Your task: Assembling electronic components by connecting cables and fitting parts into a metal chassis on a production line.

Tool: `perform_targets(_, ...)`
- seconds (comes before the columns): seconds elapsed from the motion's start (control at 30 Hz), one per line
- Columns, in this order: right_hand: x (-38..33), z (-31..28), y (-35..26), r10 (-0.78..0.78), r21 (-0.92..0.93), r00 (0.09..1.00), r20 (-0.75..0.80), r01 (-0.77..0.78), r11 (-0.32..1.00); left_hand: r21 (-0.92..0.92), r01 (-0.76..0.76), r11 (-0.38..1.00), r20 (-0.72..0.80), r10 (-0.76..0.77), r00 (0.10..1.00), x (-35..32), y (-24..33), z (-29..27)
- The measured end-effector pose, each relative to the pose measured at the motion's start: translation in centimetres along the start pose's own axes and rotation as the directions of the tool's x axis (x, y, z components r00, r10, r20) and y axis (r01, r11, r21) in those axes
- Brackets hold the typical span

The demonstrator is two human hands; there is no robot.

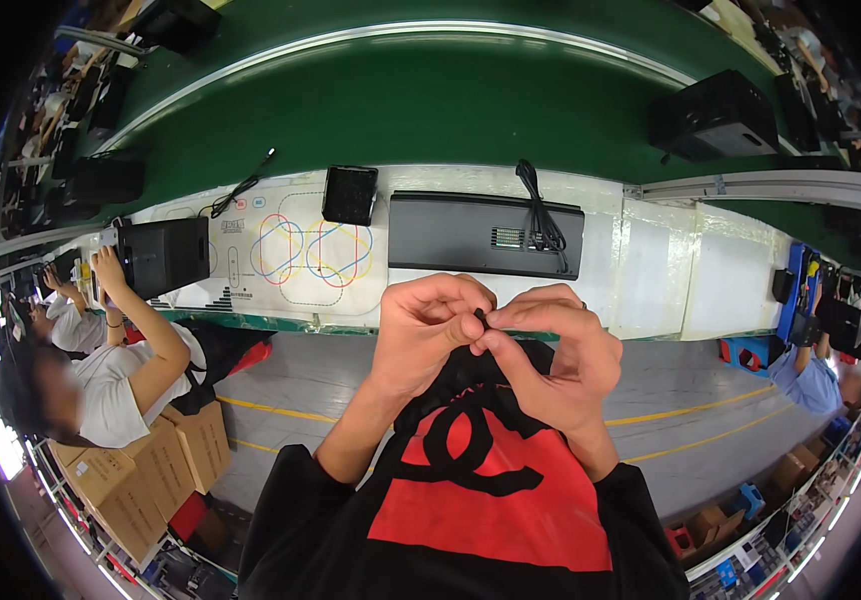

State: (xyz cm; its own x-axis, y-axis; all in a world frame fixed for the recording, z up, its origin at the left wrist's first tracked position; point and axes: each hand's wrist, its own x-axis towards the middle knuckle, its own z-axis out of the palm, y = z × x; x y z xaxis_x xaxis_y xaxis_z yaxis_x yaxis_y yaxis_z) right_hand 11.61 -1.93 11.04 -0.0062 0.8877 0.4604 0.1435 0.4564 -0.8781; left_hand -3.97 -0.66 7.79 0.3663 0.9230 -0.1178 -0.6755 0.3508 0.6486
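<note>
This is a factory assembly line. A long green conveyor belt (pixel 430 100) carries black box-shaped units (pixel 713 115) past a white workbench (pixel 650 260) with a marked template. Seated workers (pixel 120 370) line it, and cardboard cartons (pixel 140 470) are stacked on the floor.

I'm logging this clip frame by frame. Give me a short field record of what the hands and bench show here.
left hand: raised, fingertips pinching a small dark part
right hand: meets the left, fingers on the same part
long black unit: lies flat on the white bench, beyond the hands
black cable: bundled, on the unit's right end
small black box: left of the unit
green belt: behind the bench
</note>
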Motion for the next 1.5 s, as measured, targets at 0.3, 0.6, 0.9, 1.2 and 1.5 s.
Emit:
perform_targets(0.3,-0.7,-2.0,0.2,0.103,0.029,0.995,-0.012,-0.102,0.994,0.126,0.145,0.981,-0.032,-0.142,0.989,0.4,-1.1,1.4)
perform_targets(0.6,-2.5,-3.8,1.0,0.050,-0.093,0.998,-0.044,-0.054,0.994,0.175,0.273,0.946,-0.076,-0.263,0.962,0.7,-1.9,2.1)
perform_targets(0.9,-2.8,-5.5,1.5,-0.046,-0.185,0.998,0.039,0.053,0.981,0.181,0.326,0.928,-0.062,-0.320,0.945,1.3,-2.6,2.4)
perform_targets(1.2,-2.9,-5.9,1.6,0.009,-0.173,1.000,-0.003,-0.010,0.985,0.171,0.368,0.914,-0.084,-0.358,0.930,1.7,-3.1,3.0)
perform_targets(1.5,-8.1,-6.2,4.8,0.274,-0.105,0.954,-0.124,-0.287,0.952,0.186,0.519,0.834,-0.140,-0.500,0.855,0.9,-8.0,1.0)
